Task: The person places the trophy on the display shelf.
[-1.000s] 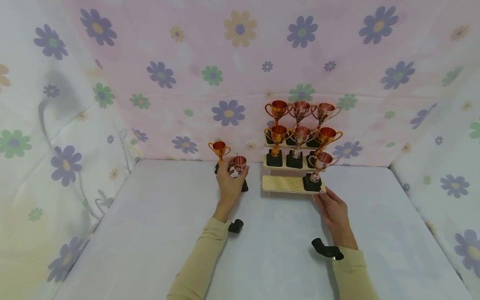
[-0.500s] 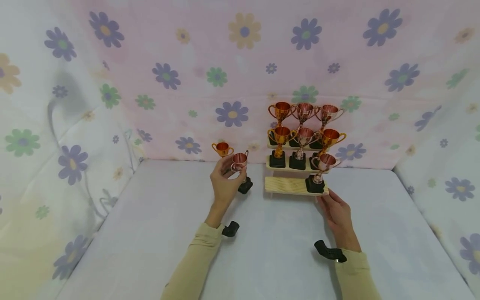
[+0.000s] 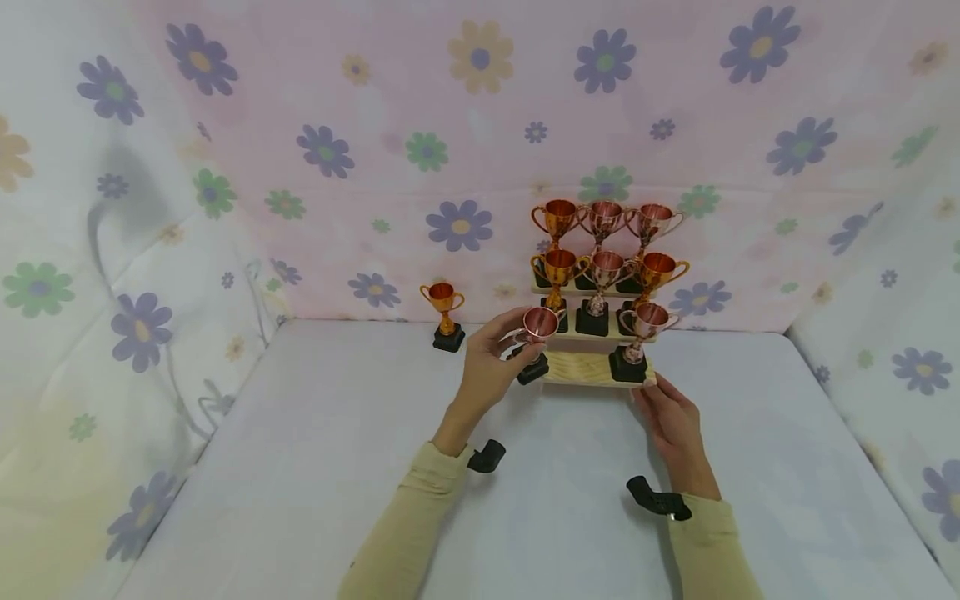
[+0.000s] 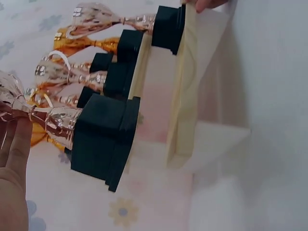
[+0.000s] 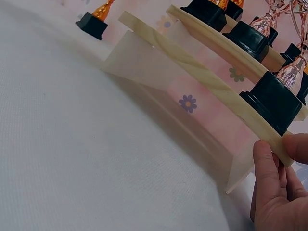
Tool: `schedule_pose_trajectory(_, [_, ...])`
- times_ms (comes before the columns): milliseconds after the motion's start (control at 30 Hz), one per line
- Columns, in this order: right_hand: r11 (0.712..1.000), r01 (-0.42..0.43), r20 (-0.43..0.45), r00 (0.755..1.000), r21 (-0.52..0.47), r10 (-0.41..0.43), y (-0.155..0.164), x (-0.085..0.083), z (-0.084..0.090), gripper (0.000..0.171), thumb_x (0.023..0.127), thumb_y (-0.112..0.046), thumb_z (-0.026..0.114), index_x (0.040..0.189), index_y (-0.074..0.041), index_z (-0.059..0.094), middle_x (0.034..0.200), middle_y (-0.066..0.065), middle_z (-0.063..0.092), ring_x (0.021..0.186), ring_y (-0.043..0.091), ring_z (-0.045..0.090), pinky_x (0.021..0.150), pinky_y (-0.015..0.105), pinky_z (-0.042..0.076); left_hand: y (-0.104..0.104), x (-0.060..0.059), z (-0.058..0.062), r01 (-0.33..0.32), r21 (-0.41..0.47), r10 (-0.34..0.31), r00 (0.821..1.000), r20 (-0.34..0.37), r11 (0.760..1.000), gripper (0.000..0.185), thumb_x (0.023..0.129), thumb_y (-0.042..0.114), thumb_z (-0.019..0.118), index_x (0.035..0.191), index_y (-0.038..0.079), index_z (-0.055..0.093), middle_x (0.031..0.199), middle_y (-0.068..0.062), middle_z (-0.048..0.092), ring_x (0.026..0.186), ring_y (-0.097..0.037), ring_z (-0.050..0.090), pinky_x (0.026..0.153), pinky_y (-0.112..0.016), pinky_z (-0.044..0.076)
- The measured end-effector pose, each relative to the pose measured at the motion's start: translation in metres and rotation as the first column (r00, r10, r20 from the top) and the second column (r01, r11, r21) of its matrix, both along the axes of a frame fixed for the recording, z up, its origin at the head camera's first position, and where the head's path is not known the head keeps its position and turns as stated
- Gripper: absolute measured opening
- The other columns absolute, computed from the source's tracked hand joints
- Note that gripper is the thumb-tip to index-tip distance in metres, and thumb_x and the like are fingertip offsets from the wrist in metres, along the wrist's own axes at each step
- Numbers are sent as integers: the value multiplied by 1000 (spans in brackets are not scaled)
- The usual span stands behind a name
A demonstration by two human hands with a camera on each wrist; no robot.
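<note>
My left hand (image 3: 486,371) grips a small rose-gold trophy (image 3: 541,323) by its cup, fingers on one side and thumb on the other. The trophy's black base (image 4: 102,139) overlaps the left end of the bottom board in the head view; in the left wrist view it hangs beside that end. At the right end of the tiered wooden shelf (image 3: 588,369), my right hand (image 3: 672,429) pinches the bottom board, thumb above and fingers beneath. Another rose-gold trophy (image 3: 643,329) stands on this board near the right hand, its base (image 5: 274,103) close to the thumb.
Gold and rose-gold trophies stand in rows on the middle board (image 5: 231,43) and top board. A gold trophy (image 3: 444,312) stands alone on the white table (image 3: 337,433), left of the shelf. Flower-patterned cloth (image 3: 382,225) rises behind. Translucent supports (image 5: 134,60) hold the shelf up.
My left hand has lifted the rose-gold trophy from beside the lone gold one and carried it right to the bottom board's left end. The right hand keeps its hold on the shelf.
</note>
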State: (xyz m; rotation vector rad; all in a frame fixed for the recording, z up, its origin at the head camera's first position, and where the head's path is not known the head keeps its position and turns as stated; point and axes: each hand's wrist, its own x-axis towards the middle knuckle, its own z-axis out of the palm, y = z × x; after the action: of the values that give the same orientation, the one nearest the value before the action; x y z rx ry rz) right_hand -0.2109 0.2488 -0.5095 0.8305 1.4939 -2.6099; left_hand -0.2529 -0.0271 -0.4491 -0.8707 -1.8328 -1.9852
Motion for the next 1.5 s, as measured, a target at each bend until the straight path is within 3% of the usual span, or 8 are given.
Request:
schedule_pose_trajectory(267, [1000,-5,-2,1000,-5,5,1,0,0,57,107,-14,51,160,-10,30,162,7,34,105,1,63,97,16,52,26,-4,-7,74,-27,-73,997,27,997,53,88,-8,73,138,-2,58,130,-21,62,116,-21,63,95,-36,59])
schedule_pose_trajectory(433, [1000,0,-5,1000,7,0,0,-1,-2,57,106,-14,52,160,-9,32,160,7,37,107,2,63,96,16,53,36,-5,-12,74,-116,-64,994,88,990,51,91,-5,72,140,-1,57,128,-23,64,108,-30,66,94,-34,59])
schedule_pose_trajectory(600, [999,1,-10,1000,33,-1,0,-1,-3,57,107,-14,51,160,-8,31,158,7,38,110,3,61,97,17,53,46,-4,-12,85,-191,-67,993,97,978,51,92,-4,70,141,-2,55,124,-24,65,110,-37,68,94,-34,59])
schedule_pose_trajectory(900, [1000,-2,-9,1000,23,3,0,-1,-3,57,107,-14,51,160,-8,31,159,7,37,112,3,60,99,18,51,57,-11,-13,106,-221,-86,992,97,970,48,95,1,69,140,2,55,120,-21,66,110,-33,69,93,-29,59])
schedule_pose_trajectory(1500, [998,9,-21,1000,65,-7,-2,0,-4,54,108,-13,47,159,-6,31,156,8,39,117,4,57,100,17,51,69,-25,-16,132,-175,-114,987,111,976,46,98,2,65,142,4,53,120,-20,63,115,-32,66,102,-36,55])
